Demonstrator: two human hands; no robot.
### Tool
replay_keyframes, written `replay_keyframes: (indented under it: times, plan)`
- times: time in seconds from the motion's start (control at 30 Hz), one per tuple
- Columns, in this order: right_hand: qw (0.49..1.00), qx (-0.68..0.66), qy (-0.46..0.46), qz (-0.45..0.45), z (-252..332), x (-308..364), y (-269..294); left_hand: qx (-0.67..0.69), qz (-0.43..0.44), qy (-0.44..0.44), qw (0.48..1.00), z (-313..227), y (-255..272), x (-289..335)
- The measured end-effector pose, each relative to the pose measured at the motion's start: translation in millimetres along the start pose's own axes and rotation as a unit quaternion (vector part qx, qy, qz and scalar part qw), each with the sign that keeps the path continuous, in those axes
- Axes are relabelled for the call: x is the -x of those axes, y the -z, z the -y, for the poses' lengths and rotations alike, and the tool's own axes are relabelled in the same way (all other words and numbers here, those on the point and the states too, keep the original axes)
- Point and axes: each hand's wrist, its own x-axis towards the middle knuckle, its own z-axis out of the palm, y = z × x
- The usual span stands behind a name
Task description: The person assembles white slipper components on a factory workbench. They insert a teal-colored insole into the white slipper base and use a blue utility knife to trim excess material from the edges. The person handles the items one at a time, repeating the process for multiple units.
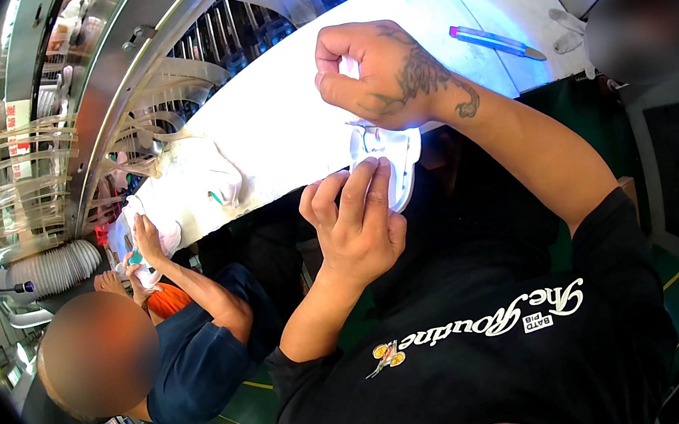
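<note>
Clock directions are picture-wise, 12 at top.

Left hand (pixel 354 225): grip has fingers bent close together, fingertips on the white rimmed oblong piece (pixel 403 166). Can't tell whether the thumb pinches it from below. Piece sits at 1–2 o'clock from that hand, at the desk's near edge, long way roughly 12 to 6.

Right hand (pixel 390 70): just past the piece's far end, 12–1 o'clock from left hand. Grip is curled, thumb close to index finger; can't tell if anything's pinched.

Under it: white desk (pixel 285 113), brightly lit. Blue brush-like tool (pixel 497 43) with pink end, 3 o'clock from right hand; white glove (pixel 567 30) further that way. White bundle (pixel 216 176) on desk, 10 o'clock from left hand. Co-worker (pixel 195 348) at 8, hands on another white item (pixel 145 275). Corrugated hose (pixel 66 267) far out at 9.
</note>
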Motion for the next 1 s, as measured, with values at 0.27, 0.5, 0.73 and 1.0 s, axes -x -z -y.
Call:
replay_keyframes:
  times: [0.27, 0.5, 0.73, 1.0]
  plan:
    - [1.0, -0.014, 0.005, 0.007, 0.7, 0.6, 1.7, -0.055, 0.079, 0.016, 0.995, -5.0, 6.5, -8.1]
    - [0.999, -0.018, 0.031, 0.003, 3.4, 5.2, -3.5, -0.125, 0.17, 0.016, 0.977, -15.1, 23.3, -22.3]
    - [0.998, -0.009, 0.058, -0.003, 4.8, 5.0, -11.3, -0.004, 0.207, 0.059, 0.977, -3.4, 25.8, -43.1]
    - [0.998, 0.009, 0.062, -0.016, 2.0, 2.9, -13.6, 0.009, 0.139, 0.059, 0.988, -0.3, 21.5, -31.2]
